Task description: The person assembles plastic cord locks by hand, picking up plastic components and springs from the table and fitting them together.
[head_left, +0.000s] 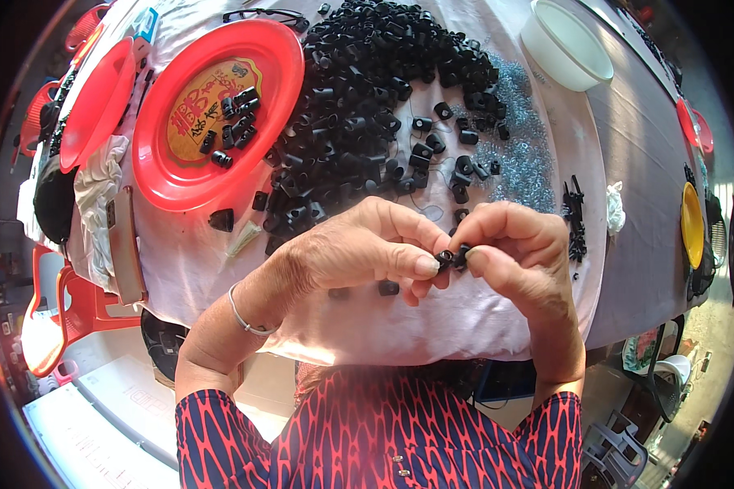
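Observation:
Over the near middle of the table, my two hands meet fingertip to fingertip. My left hand (365, 244), with a thin bangle on its wrist, pinches a small black plastic cord lock part (444, 259). Between thumb and fingers, my right hand (520, 244) grips another small black piece (462, 256) right beside it. Fingers partly hide both pieces. Just beyond my hands spreads a big heap of black hollow plastic barrels (342, 130). A pile of small silvery-blue springs (518, 122) lies to its right.
At the left, a red plate (159, 175) holds several black pieces. A whitish plastic tub (571, 49) stands at the far right. Thin black parts (576, 216) and crumpled white tissue (615, 208) lie right of my hands. A red chair (81, 297) is off the table's left side.

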A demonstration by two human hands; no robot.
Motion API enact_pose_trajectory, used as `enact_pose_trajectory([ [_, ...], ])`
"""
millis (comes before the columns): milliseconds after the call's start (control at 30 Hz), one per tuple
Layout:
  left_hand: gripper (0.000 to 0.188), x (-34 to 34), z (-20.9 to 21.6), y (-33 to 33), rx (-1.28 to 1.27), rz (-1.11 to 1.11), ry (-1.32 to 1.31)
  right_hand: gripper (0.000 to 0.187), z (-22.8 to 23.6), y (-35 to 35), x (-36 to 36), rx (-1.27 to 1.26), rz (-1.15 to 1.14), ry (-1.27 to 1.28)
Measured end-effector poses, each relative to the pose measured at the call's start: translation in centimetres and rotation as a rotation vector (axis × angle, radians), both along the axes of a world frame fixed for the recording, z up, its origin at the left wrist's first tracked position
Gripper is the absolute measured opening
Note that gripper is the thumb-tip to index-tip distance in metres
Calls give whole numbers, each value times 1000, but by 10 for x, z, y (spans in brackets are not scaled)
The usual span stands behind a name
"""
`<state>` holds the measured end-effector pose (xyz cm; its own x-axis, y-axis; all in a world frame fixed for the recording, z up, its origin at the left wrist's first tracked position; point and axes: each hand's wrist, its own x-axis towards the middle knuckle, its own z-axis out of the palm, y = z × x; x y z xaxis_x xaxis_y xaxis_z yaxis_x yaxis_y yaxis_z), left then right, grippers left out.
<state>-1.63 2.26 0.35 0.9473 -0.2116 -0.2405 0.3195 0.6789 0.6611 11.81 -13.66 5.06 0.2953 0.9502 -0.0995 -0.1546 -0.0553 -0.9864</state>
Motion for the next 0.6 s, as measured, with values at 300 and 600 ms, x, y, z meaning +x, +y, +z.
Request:
enact_pose_trajectory([
  [300,21,0,-2,-1,56,-12,-58,12,2,1,-2,-36,6,6],
  [600,22,2,0,-1,97,-40,-29,12,3,1,-4,-74,2,2],
])
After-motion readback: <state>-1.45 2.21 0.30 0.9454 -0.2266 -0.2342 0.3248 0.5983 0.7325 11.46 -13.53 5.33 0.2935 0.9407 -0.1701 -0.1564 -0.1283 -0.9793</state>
